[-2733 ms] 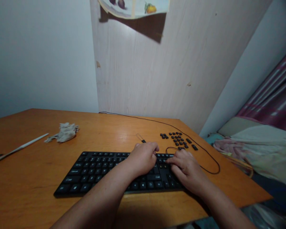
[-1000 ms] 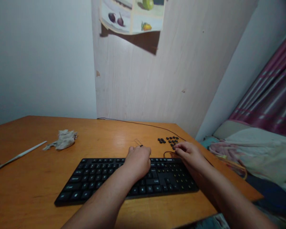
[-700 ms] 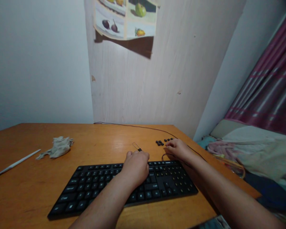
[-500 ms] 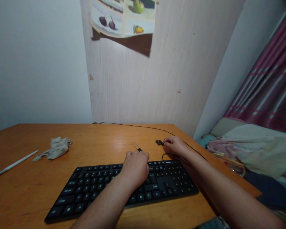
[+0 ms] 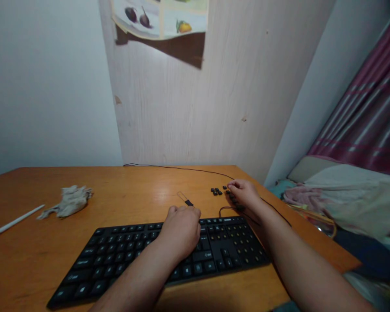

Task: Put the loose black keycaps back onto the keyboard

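A black keyboard (image 5: 117, 253) lies across the front of the desk; on its right part several keys lack their caps. My left hand (image 5: 181, 232) rests on its upper middle with fingers curled. From those fingers sticks out a keycap puller (image 5: 189, 202) with a black handle and wire loop. Behind the keyboard's right end, my right hand (image 5: 243, 192) is closed, thumb and finger pinched beside a single loose keycap (image 5: 224, 187). What the pinch holds, if anything, is hidden. Several keycaps (image 5: 216, 191) lie left of it, and more keycaps (image 5: 232, 198) lie partly under the hand.
A crumpled grey cloth (image 5: 69, 201) and a white pen-like stick (image 5: 16, 222) lie on the desk's left. A thin black cable (image 5: 182, 168) runs along the back edge of the desk (image 5: 117, 182). Bedding (image 5: 341, 195) is at the right.
My right hand has moved up and right from the small keycap group, uncovering more keycaps. One keycap now lies apart by its fingertips. My left hand keeps its place on the keyboard; the view has shifted slightly.
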Demonstrator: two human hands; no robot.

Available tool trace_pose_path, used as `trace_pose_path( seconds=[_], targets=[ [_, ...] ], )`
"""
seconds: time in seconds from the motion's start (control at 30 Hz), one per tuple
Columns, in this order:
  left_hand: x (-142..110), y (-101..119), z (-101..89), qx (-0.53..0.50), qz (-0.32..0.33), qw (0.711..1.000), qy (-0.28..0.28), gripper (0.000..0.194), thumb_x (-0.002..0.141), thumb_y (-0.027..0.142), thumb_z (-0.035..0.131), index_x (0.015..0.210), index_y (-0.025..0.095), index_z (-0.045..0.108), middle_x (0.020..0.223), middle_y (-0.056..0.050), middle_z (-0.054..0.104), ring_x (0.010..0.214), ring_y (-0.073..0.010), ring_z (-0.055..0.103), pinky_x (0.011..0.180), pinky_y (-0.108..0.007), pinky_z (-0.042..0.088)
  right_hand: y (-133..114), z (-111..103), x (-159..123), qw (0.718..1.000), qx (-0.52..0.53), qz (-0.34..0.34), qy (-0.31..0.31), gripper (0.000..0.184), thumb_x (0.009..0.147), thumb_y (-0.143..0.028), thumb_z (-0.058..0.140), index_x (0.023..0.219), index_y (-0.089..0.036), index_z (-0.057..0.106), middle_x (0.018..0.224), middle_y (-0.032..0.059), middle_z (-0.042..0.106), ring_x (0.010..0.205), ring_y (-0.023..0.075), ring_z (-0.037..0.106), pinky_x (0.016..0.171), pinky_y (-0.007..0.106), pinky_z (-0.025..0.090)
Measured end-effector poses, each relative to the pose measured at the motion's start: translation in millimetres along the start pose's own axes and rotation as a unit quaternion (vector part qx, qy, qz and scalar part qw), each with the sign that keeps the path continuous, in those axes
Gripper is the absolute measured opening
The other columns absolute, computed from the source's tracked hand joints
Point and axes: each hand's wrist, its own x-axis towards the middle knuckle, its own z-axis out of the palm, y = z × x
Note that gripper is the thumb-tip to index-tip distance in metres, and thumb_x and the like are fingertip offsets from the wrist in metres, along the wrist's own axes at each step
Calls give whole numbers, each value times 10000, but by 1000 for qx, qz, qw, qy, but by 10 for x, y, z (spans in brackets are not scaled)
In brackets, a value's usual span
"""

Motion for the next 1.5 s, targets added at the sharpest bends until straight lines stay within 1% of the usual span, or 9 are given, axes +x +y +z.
trace_pose_path(
  seconds=[0.1, 0.17, 0.37, 0.5, 0.67, 1.0, 1.17, 1.3, 1.5],
  targets=[
    [-4, -1, -11, -1, -3, 1000, -4, 254, 857, 153, 402, 878, 185, 654, 960, -116, 729, 928, -292, 656, 844, -437, 425, 16, -63, 1, 1000, -13, -2, 2, 196, 848, -293, 555, 865, -230, 739, 830, 30, 738, 748, 179, 659, 627, 256, 443],
    [-4, -5, -14, -3, -6, 1000, -5, 256, 856, 146, 400, 868, 188, 653, 961, -108, 732, 927, -287, 657, 844, -433, 424, 23, -93, 12, 1000, -26, -5, 3, 176, 833, -284, 574, 850, -233, 742, 837, 34, 733, 765, 184, 649, 636, 260, 428],
    [0, -12, -10, 0, -10, 1000, -11, 262, 860, 150, 396, 859, 189, 655, 969, -98, 736, 929, -282, 651, 858, -447, 417, 55, -83, 35, 998, -58, -8, -8, 172, 819, -270, 589, 852, -229, 752, 862, 43, 735, 808, 192, 640, 648, 268, 398],
    [-3, -6, -27, 1, -4, 1000, -16, 265, 861, 154, 399, 872, 183, 663, 984, -101, 734, 929, -280, 648, 863, -449, 418, 47, -78, 33, 997, -70, -10, -16, 181, 825, -276, 582, 861, -237, 756, 891, 44, 739, 860, 203, 643, 681, 274, 410],
    [-14, -4, -40, 9, 0, 1000, -19, 263, 863, 161, 412, 890, 184, 672, 976, -106, 734, 929, -286, 651, 860, -448, 421, 18, -100, 20, 996, -84, -6, -18, 177, 822, -266, 595, 880, -238, 760, 914, 55, 746, 877, 218, 650, 700, 287, 432],
    [5, -24, -33, 10, 4, 1000, -17, 270, 867, 155, 407, 876, 187, 675, 960, -100, 741, 920, -278, 660, 862, -432, 427, -22, -131, -30, 994, -109, -6, -11, 213, 858, -265, 572, 944, -239, 765, 988, 90, 739, 984, 256, 629, 827, 342, 453],
    [4, -4, -55, 14, 2, 1000, -23, 267, 862, 155, 406, 867, 186, 671, 955, -99, 741, 919, -284, 659, 856, -438, 429, -64, -156, -56, 993, -120, -2, -4, 228, 871, -285, 561, 959, -231, 764, 1001, 100, 735, 991, 259, 618, 835, 345, 450],
    [1, -1, -68, 14, 2, 1000, -26, 256, 865, 161, 417, 868, 187, 671, 968, -99, 741, 927, -279, 657, 862, -435, 425, -83, -157, -61, 992, -129, -3, -5, 229, 871, -291, 558, 952, -240, 766, 975, 89, 735, 976, 252, 615, 823, 335, 447],
    [1, -12, -46, 16, 3, 1000, -23, 253, 879, 172, 423, 903, 190, 674, 1000, -102, 736, 942, -274, 653, 876, -426, 419, -75, -142, -57, 991, -132, -7, -7, 224, 868, -296, 568, 949, -239, 769, 970, 94, 731, 968, 250, 611, 813, 329, 446]
  ],
)
